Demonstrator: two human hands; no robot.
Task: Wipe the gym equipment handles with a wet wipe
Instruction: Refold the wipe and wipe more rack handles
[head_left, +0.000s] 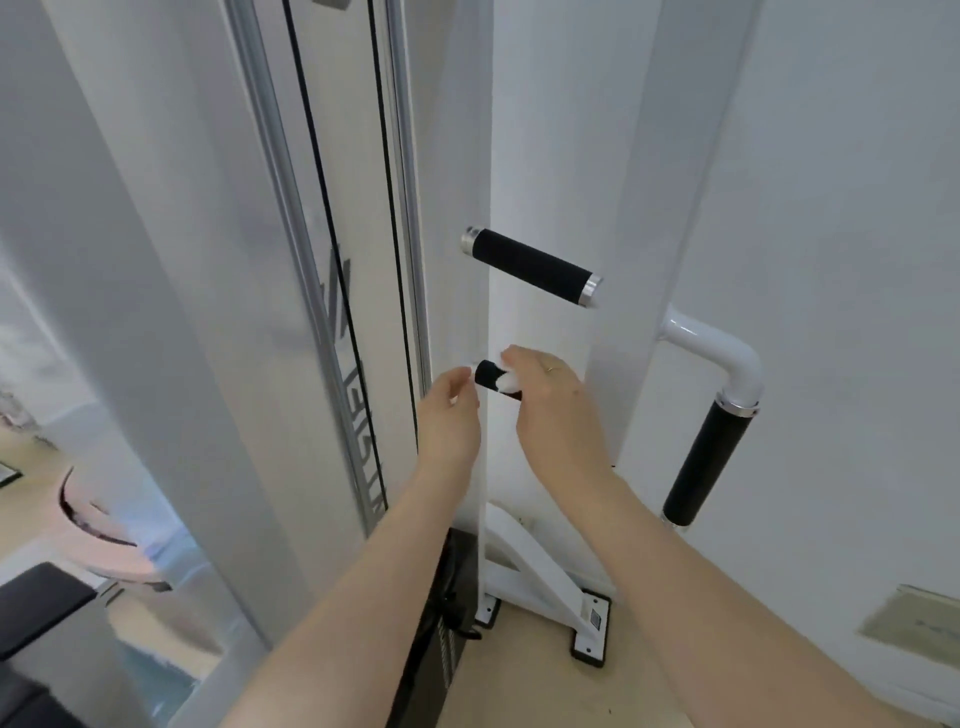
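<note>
While the right hand (550, 400) is curled over the low grip (488, 375) with the wipe (506, 383) bunched between fingers and foam, the left hand (451, 410) hovers just beside the grip's free end, fingers loosely bent and holding nothing; whether its fingertips touch the end I cannot tell. Only a white tuft of wipe shows under the right thumb and forefinger, pressed against the black foam about midway along what is visible. Most of the grip's far length is hidden by the right hand, so its inner end cannot be seen.

Judging by this, the work is on the low grip, and it looks partly done at best: the exposed stub near the left hand is not under the wipe. Nothing shows whether any foam is wet, so I cannot say which handles are finished. Above the hands, well apart, the top grip (532, 266) juts from the white post (535, 156), uncovered. Off to the right, a side grip (709, 462) hangs from a bent white tube (724, 351), also untouched now. If these count, at least two may remain. Cables (384, 208) run down the frame to the left.
</note>
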